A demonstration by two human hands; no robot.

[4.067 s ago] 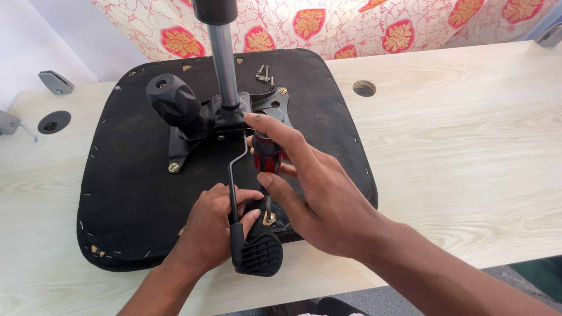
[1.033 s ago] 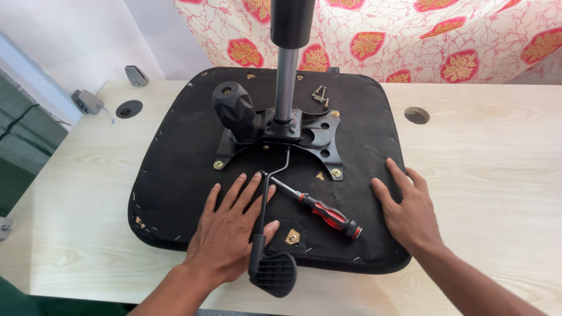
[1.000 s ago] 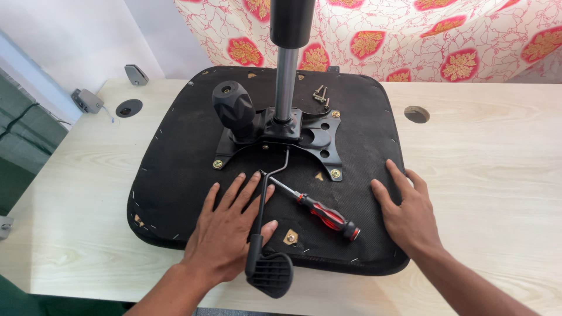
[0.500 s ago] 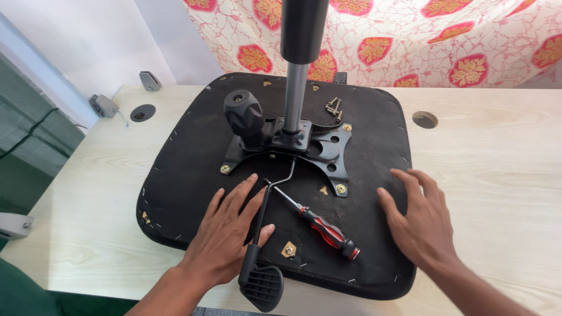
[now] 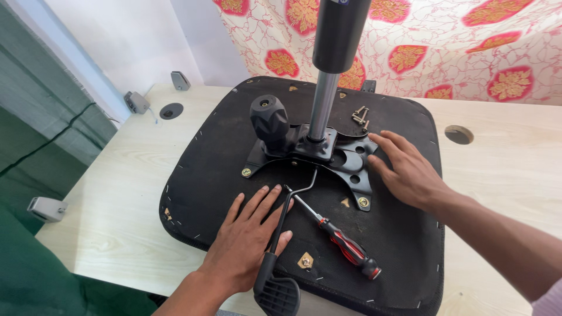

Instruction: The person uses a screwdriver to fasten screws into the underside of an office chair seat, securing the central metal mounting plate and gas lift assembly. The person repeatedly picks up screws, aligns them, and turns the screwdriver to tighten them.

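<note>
Since the earlier view our right hand slid onto the black metal chair plate, fingers spread flat, left hand likewise splayed on the upturned black fabric seat.

Centre of the seat base is crowded: the upright gas cylinder rises from the metal plate, the black knob stands just left of it, and loose bolts lie just right. The lever and screwdriver cross the near half, left hand flat beside the lever, right hand on the plate's right edge. Open room lies on the seat's left part and on the worktop either side.
</note>
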